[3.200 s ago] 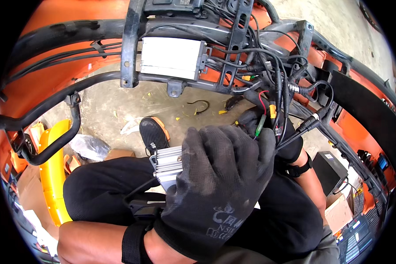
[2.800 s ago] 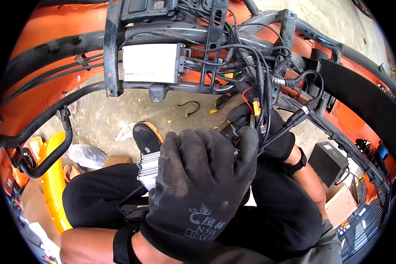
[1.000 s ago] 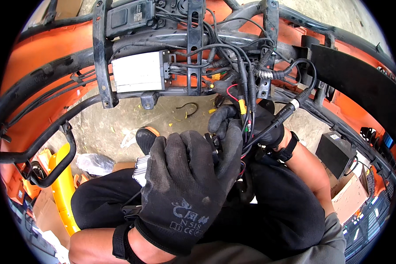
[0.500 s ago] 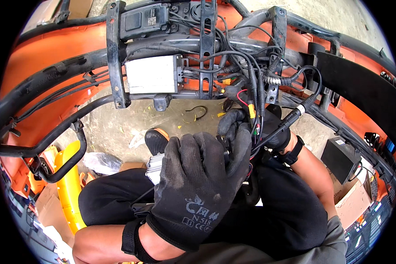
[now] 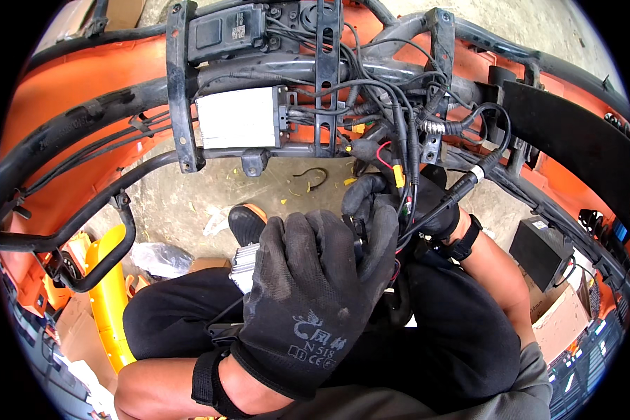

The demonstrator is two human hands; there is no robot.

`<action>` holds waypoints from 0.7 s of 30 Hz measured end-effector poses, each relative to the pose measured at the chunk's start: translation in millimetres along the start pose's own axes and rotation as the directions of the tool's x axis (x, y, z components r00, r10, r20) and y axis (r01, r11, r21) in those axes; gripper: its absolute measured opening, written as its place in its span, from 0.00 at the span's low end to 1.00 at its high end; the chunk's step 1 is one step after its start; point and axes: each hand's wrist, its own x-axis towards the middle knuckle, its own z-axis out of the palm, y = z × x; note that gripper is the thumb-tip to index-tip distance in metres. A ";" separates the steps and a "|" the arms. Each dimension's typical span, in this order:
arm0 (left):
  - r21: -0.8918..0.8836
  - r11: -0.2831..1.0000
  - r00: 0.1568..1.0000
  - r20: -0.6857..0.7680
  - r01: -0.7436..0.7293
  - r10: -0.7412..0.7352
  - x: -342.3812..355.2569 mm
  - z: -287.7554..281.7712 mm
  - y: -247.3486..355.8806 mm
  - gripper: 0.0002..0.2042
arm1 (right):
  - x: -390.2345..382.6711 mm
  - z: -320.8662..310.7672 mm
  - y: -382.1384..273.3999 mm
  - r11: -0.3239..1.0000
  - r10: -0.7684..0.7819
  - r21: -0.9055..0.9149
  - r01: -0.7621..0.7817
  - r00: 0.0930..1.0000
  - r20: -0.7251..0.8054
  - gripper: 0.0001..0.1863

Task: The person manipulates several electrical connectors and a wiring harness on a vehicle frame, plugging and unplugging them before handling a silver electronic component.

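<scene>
The ribbed silver module [image 5: 243, 257] rests over the person's lap, gripped by the gloved left hand [image 5: 315, 294], fingers curled over it. The gloved right hand [image 5: 399, 206] pinches a bundle of black wires [image 5: 406, 150] just above. The wires run up into the black frame [image 5: 178, 91], which carries a second silver box [image 5: 238, 117]. Orange panels [image 5: 84, 70] surround the frame.

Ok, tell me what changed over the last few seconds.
Little changed. The view drifted, so the frame and its silver box sit slightly differently in the picture. The left hand still covers the ribbed silver box on the lap, and the right hand stays among the hanging wires. Nothing was picked up or let go.
</scene>
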 end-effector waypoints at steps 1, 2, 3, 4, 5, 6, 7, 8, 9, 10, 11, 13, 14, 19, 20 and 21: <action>-0.003 1.000 1.000 -0.002 0.002 -0.002 0.0 0.8 0.1 0.25 | -0.2 -0.6 -1.0 1.000 0.014 -0.023 -0.013 1.000 0.002 0.41; -0.006 1.000 1.000 -0.005 0.003 -0.003 0.2 1.7 0.1 0.25 | -1.2 -0.7 -0.6 0.999 -0.009 -0.044 0.009 1.000 -0.003 0.41; -0.009 1.000 1.000 -0.004 0.009 -0.009 -0.1 2.2 0.0 0.25 | -1.5 -0.5 0.2 0.998 -0.027 -0.062 0.027 1.000 -0.003 0.40; -0.011 1.000 1.000 -0.004 0.010 -0.010 0.0 2.4 -0.2 0.25 | -1.9 -0.5 1.2 0.996 -0.045 -0.080 0.045 0.999 -0.003 0.40; -0.013 1.000 1.000 -0.004 0.011 -0.011 0.3 2.5 -0.5 0.25 | -2.1 -1.2 2.3 0.995 -0.044 -0.088 0.043 0.999 -0.008 0.40; -0.013 1.000 1.000 -0.007 0.010 -0.010 0.9 2.4 -0.8 0.26 | -2.3 -2.9 2.8 0.994 -0.046 -0.097 0.045 0.999 -0.013 0.39; -0.016 1.000 1.000 -0.010 0.007 -0.007 0.7 2.5 -1.0 0.26 | -2.6 -4.5 2.9 0.993 -0.048 -0.106 0.046 0.999 -0.018 0.39; -0.018 1.000 1.000 -0.013 0.005 -0.005 0.7 2.4 -1.3 0.26 | -3.5 -5.1 0.8 0.982 -0.009 -0.187 -0.001 0.999 -0.051 0.39; -0.020 1.000 1.000 -0.019 -0.001 0.000 1.1 2.2 -1.5 0.26 | -4.0 -5.3 0.8 0.990 -0.003 -0.141 -0.004 0.999 -0.050 0.39; -0.022 1.000 1.000 -0.005 -0.001 0.001 1.0 1.3 -1.7 0.26 | -4.3 -5.6 1.4 0.996 0.004 -0.094 -0.008 0.999 -0.048 0.39; -0.022 1.000 1.000 0.009 0.000 0.001 0.6 -0.1 -1.7 0.26 | -4.4 -6.1 2.2 0.999 0.011 -0.046 -0.013 0.999 -0.046 0.39; -0.030 1.000 1.000 0.021 -0.001 0.001 -0.1 -0.9 -1.7 0.27 | -3.7 -8.1 6.0 0.999 -0.013 -0.041 0.012 1.000 -0.028 0.38; -0.036 0.999 1.000 0.019 -0.002 0.003 -0.1 -0.8 -2.3 0.27 | -3.4 -9.1 7.6 0.999 -0.025 -0.039 0.024 1.000 -0.018 0.38; -0.038 0.999 1.000 -0.002 0.001 -0.001 -0.4 1.1 -1.8 0.28 | -3.6 -9.5 7.5 0.999 -0.029 -0.014 0.029 0.999 -0.030 0.33; -0.026 1.000 1.000 -0.007 0.000 0.000 -0.5 1.5 -1.7 0.28 | -4.0 -8.3 6.8 0.999 -0.044 -0.002 0.044 0.998 -0.034 0.32; -0.015 1.000 1.000 -0.012 -0.003 0.002 -0.6 2.0 -1.6 0.28 | -4.3 -7.3 5.8 0.999 -0.047 0.000 0.047 0.998 -0.035 0.30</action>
